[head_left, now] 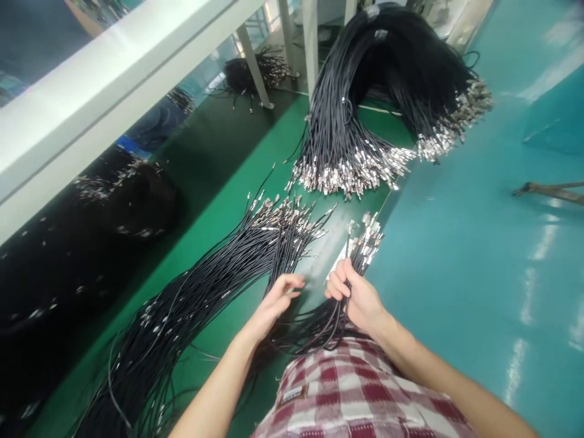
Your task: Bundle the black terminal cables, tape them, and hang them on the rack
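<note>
My right hand (353,292) is wrapped round a small bundle of black cables (365,246), whose metal tips stick up above the fist. A strip of white shows beside the fingers. To its left, my left hand (280,295) has its fingers apart and slightly curled, with nothing held. It is next to the near end of a long pile of black cables (214,261) that stretches down to the lower left. The pile's metal-tipped ends lie just above my left hand. The held cables run down in loops towards the checked cloth at my lap.
A thick arched bundle of black cables (333,91) lies at the top. A pale metal frame (114,73) crosses the upper left, with its legs on the green floor. More dark cables (141,201) lie beneath it. A thin brown object (547,190) is at the right.
</note>
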`<act>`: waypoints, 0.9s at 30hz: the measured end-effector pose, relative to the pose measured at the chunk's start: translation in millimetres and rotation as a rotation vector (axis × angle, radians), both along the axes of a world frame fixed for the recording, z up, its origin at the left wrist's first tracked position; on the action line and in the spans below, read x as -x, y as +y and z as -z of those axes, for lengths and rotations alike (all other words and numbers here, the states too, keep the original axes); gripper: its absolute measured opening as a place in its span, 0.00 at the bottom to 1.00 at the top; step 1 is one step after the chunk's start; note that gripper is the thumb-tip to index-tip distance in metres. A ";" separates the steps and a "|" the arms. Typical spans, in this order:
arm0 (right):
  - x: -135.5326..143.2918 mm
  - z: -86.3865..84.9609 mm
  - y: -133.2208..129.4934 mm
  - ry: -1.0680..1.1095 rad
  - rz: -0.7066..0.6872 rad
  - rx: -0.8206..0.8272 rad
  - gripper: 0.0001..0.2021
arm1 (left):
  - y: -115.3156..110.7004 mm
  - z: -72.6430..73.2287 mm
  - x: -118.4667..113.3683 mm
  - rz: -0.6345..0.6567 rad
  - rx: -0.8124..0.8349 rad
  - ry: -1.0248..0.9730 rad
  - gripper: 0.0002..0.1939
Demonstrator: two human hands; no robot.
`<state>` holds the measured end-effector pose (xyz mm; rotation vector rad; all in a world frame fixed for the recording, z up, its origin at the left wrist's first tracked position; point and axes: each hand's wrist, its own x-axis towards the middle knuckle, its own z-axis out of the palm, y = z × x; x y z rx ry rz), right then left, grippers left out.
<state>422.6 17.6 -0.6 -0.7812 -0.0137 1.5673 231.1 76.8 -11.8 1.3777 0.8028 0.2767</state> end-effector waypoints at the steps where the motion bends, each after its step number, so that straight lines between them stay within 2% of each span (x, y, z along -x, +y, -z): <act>1: 0.6 -9.7 3.5 0.062 -0.016 -0.052 0.24 | 1.9 5.6 -1.3 0.030 0.105 0.065 0.30; 3: -3.7 -27.7 12.4 0.144 -0.022 -0.152 0.24 | -0.2 11.4 13.7 0.193 0.363 0.266 0.37; 5: -12.3 -35.2 21.9 0.155 0.035 -0.209 0.25 | -12.4 7.4 53.4 0.379 0.625 0.432 0.44; 6: -16.2 -31.9 25.8 0.143 0.082 -0.208 0.26 | -22.4 2.8 79.1 0.442 0.703 0.485 0.46; 7: -18.5 -23.2 28.6 0.123 0.129 -0.180 0.27 | -34.2 -2.3 105.4 0.471 0.709 0.530 0.47; 8: -18.8 -9.7 29.8 0.098 0.160 -0.126 0.28 | -46.4 -6.6 129.0 0.471 0.649 0.582 0.46; 10: -13.8 27.1 27.4 0.040 0.168 0.060 0.31 | -64.4 -8.8 158.7 0.387 0.386 0.707 0.38; 11: -9.8 46.6 24.2 0.017 0.158 0.153 0.32 | -66.8 -5.5 161.5 0.313 0.223 0.766 0.34; 12: -6.1 64.3 20.2 -0.002 0.173 0.220 0.33 | -63.0 0.7 155.8 0.234 0.071 0.813 0.29; 14: -2.8 89.0 12.6 -0.003 0.196 0.271 0.33 | -37.4 20.4 123.6 0.047 -0.221 0.852 0.19; 15: -3.8 95.0 10.1 0.011 0.211 0.270 0.32 | -17.8 32.3 101.0 -0.029 -0.318 0.848 0.15; 17: -10.1 95.9 8.2 0.054 0.231 0.262 0.30 | 25.4 55.6 54.9 -0.245 -0.568 0.806 0.08; 19: -17.6 87.9 9.3 0.085 0.241 0.264 0.29 | 60.4 72.9 21.6 -0.346 -0.581 0.816 0.06; 21: -22.0 78.5 10.9 0.096 0.236 0.265 0.29 | 78.1 80.8 9.8 -0.380 -0.548 0.808 0.04; 24: -22.3 69.2 11.5 0.102 0.225 0.255 0.28 | 75.7 75.3 22.6 -0.530 -0.544 0.634 0.05; 27: -20.6 65.7 12.3 0.105 0.202 0.236 0.27 | 56.4 55.5 36.7 -0.641 -0.393 0.382 0.09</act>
